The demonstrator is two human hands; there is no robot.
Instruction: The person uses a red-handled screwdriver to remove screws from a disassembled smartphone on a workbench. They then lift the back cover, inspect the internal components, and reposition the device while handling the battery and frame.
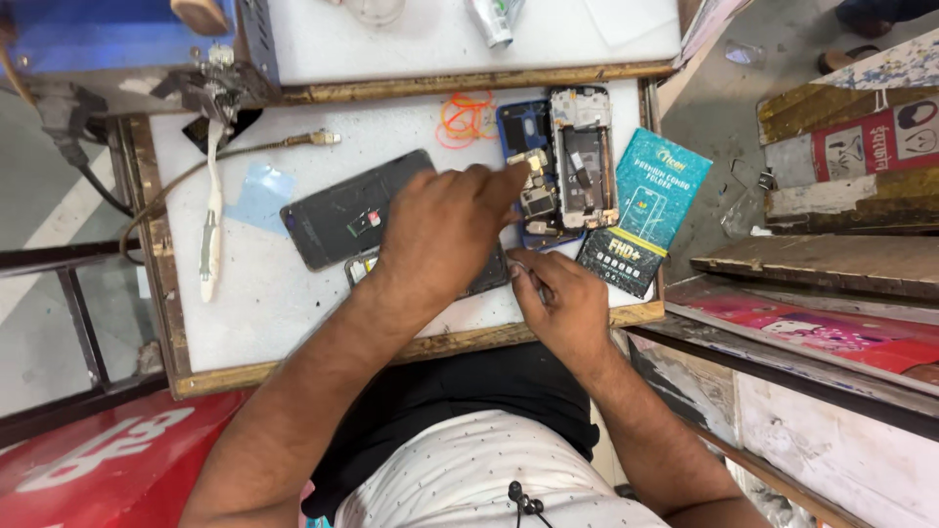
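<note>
Head view: our left hand (445,230) pinches parts of the opened blue-framed phone (538,176), lying lengthwise away from us on the white worktop (254,293), while our right hand (562,298), just nearer us, grips a thin tool.

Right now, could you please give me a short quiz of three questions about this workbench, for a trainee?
1. True or false: the left hand reaches over the dark phone screen toward the opened phone.
2. Which thing lies right of the opened phone? A) teal packet B) orange rubber bands C) white cable
3. Fill in: the right hand rests near the ______ edge of the white tabletop.

Key:
1. True.
2. A, the teal packet; the orange rubber bands and white cable lie to the left.
3. Near (front) edge.
</note>
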